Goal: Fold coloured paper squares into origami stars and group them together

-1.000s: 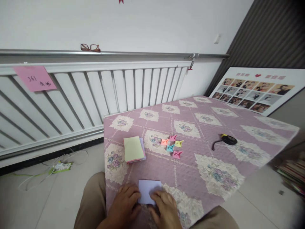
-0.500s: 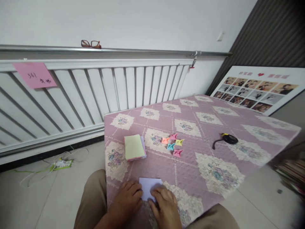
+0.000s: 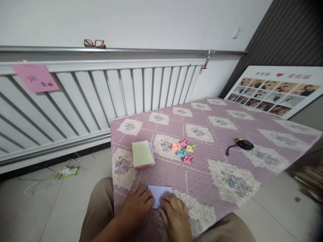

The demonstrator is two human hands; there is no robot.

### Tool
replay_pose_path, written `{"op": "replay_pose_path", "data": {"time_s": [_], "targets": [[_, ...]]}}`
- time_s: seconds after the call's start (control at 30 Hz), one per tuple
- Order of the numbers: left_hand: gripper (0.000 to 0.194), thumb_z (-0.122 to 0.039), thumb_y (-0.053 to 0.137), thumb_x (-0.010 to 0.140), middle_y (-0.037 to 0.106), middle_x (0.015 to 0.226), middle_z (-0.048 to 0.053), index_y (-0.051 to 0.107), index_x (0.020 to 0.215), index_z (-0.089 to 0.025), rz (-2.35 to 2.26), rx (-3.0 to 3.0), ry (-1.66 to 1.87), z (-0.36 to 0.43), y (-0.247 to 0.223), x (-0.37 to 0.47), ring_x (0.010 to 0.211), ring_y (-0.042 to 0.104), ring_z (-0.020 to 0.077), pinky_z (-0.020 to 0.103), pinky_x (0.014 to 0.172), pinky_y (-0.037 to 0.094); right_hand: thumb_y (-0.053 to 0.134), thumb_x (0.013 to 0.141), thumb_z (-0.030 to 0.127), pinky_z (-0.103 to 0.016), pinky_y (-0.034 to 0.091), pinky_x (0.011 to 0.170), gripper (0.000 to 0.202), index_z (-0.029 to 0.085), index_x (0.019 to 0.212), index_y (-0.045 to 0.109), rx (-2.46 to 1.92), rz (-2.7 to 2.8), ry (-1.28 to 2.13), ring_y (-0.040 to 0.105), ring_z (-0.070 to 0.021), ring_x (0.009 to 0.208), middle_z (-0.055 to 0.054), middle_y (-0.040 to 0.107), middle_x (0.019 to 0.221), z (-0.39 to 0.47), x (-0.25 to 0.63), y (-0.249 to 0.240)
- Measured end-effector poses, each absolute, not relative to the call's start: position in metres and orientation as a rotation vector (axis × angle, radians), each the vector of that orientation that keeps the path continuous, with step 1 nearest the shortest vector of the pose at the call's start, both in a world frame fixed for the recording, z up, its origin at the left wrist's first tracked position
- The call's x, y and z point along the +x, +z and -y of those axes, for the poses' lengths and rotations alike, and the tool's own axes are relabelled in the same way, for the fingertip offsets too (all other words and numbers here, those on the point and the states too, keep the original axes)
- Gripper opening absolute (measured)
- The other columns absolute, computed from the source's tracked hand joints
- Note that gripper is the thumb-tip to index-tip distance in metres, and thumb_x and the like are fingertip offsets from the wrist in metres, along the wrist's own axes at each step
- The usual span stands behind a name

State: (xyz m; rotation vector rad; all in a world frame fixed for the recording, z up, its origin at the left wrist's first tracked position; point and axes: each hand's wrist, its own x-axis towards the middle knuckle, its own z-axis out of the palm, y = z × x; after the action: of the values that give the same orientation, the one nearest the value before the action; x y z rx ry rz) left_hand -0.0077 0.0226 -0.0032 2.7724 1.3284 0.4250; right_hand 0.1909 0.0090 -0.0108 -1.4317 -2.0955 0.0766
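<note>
A small pale lilac sheet of paper (image 3: 159, 191) lies flat at the near edge of the table. My left hand (image 3: 137, 209) has its bent fingers against the sheet's left edge. My right hand (image 3: 176, 215) grips the lower right part, fingers on top and thumb along the near edge. The paper's lower corners are partly covered by my fingers. Beyond it sits a stack of coloured paper (image 3: 142, 154), pale yellow on top. To the right of the stack stand several small folded paper pieces (image 3: 182, 153) in pink, orange, yellow and teal.
A floral cloth covers the table (image 3: 202, 174). On its right rests a black tape measure (image 3: 244, 144) with a strap. Behind are a white radiator (image 3: 141, 89), a pink note (image 3: 36, 79) and glasses (image 3: 95, 44). A photo board (image 3: 275, 89) leans at the back right.
The view has shifted slightly. Both hands stay at the lilac paper, the left fingers now a little further over its left edge.
</note>
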Motion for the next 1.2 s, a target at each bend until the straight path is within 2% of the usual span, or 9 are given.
{"op": "replay_pose_path", "data": {"time_s": [0.13,0.3,0.5,0.63,0.8,0.97,1.2], "targets": [[0.022,-0.020,0.060,0.088,0.060,0.115,0.003,0.061,0.110,-0.023,-1.382,2.758,0.620,-0.021,-0.013,-0.007,0.108,0.049,0.0224,0.037,0.094,0.038,0.066,0.082,0.020,-0.037,0.041,0.085,0.020,0.032,0.097,0.066,-1.431,2.108,0.100,0.064,-0.0215,0.093,0.003,0.071,0.096,-0.008,0.192,-0.009],[0.007,-0.019,0.058,0.092,0.061,0.096,0.002,0.063,0.094,-0.022,-1.362,2.763,0.739,-0.022,-0.014,-0.006,0.094,0.053,0.0193,0.034,0.087,0.041,0.065,0.081,0.020,-0.039,0.040,0.090,0.020,0.031,0.098,0.066,-1.401,2.080,0.089,0.064,-0.0211,0.093,0.003,0.071,0.097,-0.006,0.190,-0.007],[0.010,-0.016,0.058,0.089,0.059,0.081,0.000,0.060,0.081,-0.021,-1.384,2.710,0.777,-0.006,-0.016,0.001,0.082,0.052,0.0187,0.034,0.079,0.041,0.062,0.079,0.013,-0.040,0.036,0.097,0.018,0.030,0.081,0.063,-1.340,2.134,0.171,0.065,-0.0184,0.092,0.005,0.070,0.095,-0.004,0.195,-0.013],[0.013,-0.010,0.060,0.083,0.062,0.087,0.000,0.063,0.086,-0.023,-1.451,2.505,0.779,-0.003,-0.017,0.000,0.084,0.054,0.0191,0.033,0.076,0.041,0.063,0.077,0.010,-0.040,0.038,0.095,0.022,0.030,0.085,0.063,-1.349,2.160,0.262,0.063,-0.0194,0.097,0.004,0.069,0.099,-0.001,0.200,-0.014],[0.021,-0.004,0.057,0.078,0.063,0.090,0.002,0.066,0.085,-0.022,-1.538,2.293,0.793,-0.005,-0.010,-0.001,0.087,0.056,0.0198,0.035,0.079,0.043,0.065,0.078,0.013,-0.040,0.040,0.094,0.018,0.030,0.083,0.063,-1.386,2.151,0.300,0.062,-0.0214,0.101,0.003,0.069,0.102,0.003,0.201,-0.013],[0.014,-0.009,0.060,0.080,0.062,0.091,0.002,0.066,0.080,-0.022,-1.607,2.150,0.747,-0.008,-0.003,0.000,0.090,0.055,0.0211,0.039,0.084,0.042,0.064,0.083,0.021,-0.042,0.038,0.096,0.011,0.032,0.085,0.065,-1.432,2.145,0.282,0.061,-0.0226,0.101,0.003,0.068,0.104,0.005,0.196,-0.011],[0.006,-0.015,0.065,0.081,0.062,0.092,0.002,0.067,0.079,-0.021,-1.668,2.051,0.559,-0.019,0.002,-0.001,0.092,0.055,0.0212,0.038,0.085,0.039,0.061,0.085,0.022,-0.039,0.038,0.088,0.011,0.027,0.075,0.064,-1.508,2.013,0.237,0.058,-0.0237,0.098,-0.001,0.066,0.098,0.004,0.188,-0.016]]}}
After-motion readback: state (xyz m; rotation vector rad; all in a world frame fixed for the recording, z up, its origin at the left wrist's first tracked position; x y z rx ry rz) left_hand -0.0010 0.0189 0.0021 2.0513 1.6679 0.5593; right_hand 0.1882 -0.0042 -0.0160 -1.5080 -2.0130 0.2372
